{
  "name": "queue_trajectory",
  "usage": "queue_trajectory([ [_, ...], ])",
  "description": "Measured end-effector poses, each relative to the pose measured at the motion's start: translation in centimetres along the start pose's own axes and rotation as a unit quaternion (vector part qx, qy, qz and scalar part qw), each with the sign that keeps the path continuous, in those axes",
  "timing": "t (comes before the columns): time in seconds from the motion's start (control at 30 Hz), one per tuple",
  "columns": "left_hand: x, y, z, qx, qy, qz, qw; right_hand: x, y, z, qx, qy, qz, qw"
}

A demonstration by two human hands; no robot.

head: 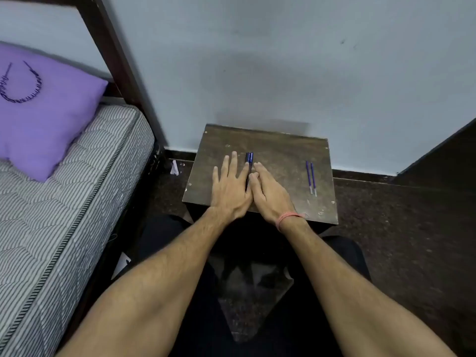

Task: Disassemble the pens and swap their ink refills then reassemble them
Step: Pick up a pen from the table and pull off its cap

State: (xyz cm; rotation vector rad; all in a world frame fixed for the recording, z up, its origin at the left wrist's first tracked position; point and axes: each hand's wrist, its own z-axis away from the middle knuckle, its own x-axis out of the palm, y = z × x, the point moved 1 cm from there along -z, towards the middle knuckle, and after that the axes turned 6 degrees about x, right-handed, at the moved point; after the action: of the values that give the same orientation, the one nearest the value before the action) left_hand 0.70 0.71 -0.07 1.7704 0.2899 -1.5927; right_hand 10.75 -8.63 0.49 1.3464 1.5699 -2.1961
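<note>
**Both hands flat beside the pens, refills lying apart**

A person sits at a small dark wooden table [278, 148] pushed against a pale wall. The left hand [230, 186] lies palm down with its fingers straight and spread, holding nothing; its index finger runs along the left side of two blue pens [249, 161]. The right hand [269, 193] lies flat too, fingers straight and close together, touching the pens from the right. The pens rest side by side on the table between the two hands, pointing away from the person, their near ends hidden by the fingers. Two thin blue ink refills [311, 177] lie parallel on the table's right part, well apart from the hands. A reddish wristband [288, 218] circles the right wrist. To the left stands a bed with a striped mattress [64, 202] and a purple pillow [43, 117].
</note>
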Motion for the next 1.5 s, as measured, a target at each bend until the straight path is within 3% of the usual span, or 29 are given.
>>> queue_trajectory([
  [0.27,2.9,-2.3,-1.0,-0.008,-0.014,0.011,1.000,2.4,1.6,-2.6,-0.008,-0.050,0.097,0.994],
  [0.5,3.8,-2.7,-1.0,-0.002,0.010,-0.009,1.000,2.7,1.1,-3.6,-0.020,0.013,0.173,0.985],
  [0.7,4.1,-3.0,-1.1,-0.006,0.018,-0.019,1.000,2.5,0.4,-5.9,0.034,0.028,0.212,0.976],
  [0.93,4.5,-3.4,-1.2,-0.004,0.030,-0.016,0.999,2.1,-0.1,-7.8,0.171,0.044,0.139,0.974],
  [1.27,4.7,-3.7,-1.3,-0.007,0.049,0.011,0.999,1.6,0.8,-7.0,0.249,0.042,0.097,0.963],
  [1.4,4.2,-3.4,-1.2,-0.014,0.050,0.052,0.997,1.0,2.0,-4.8,0.280,0.042,0.004,0.959],
  [1.5,3.4,-2.9,-0.8,-0.036,0.088,0.143,0.985,1.1,2.2,-2.4,0.276,0.028,-0.130,0.952],
])
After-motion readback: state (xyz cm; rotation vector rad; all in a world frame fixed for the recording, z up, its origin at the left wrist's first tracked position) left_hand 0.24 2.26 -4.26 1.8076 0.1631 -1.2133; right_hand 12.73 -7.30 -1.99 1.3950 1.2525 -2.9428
